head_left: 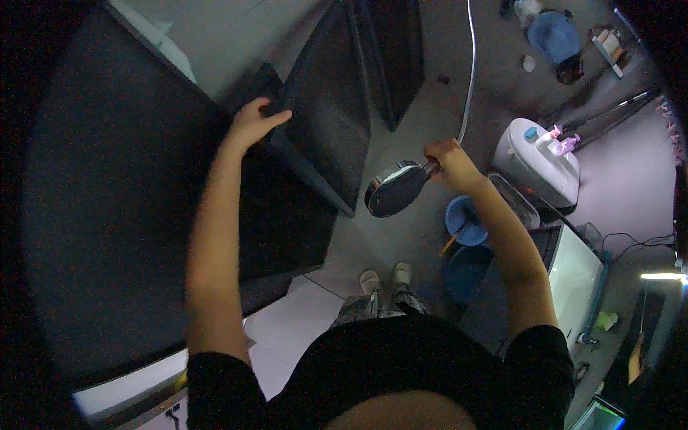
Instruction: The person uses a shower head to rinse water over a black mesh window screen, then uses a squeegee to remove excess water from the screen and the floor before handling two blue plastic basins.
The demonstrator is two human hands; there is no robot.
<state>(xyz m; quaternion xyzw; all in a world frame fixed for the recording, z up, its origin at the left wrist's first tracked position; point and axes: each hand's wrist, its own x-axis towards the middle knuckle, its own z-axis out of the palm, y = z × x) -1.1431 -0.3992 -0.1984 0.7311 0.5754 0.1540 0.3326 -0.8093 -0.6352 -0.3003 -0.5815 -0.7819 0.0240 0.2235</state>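
Note:
My right hand is closed around the handle of a handheld shower head, held out ahead of me over the floor. Its wide, dark oval head points left, and a pale hose runs up from my grip to the top of the view. With the arm stretched forward, my left hand grips the upper edge of a dark door panel. The thumb lies along the near side; the other fingers curl over the edge and are partly hidden. No water spray can be made out in the dim light.
Large dark panels fill the left side. On the right stand a blue bucket, a darker basin, a white fixture with pump bottles, and a white countertop. A blue stool is at the far right.

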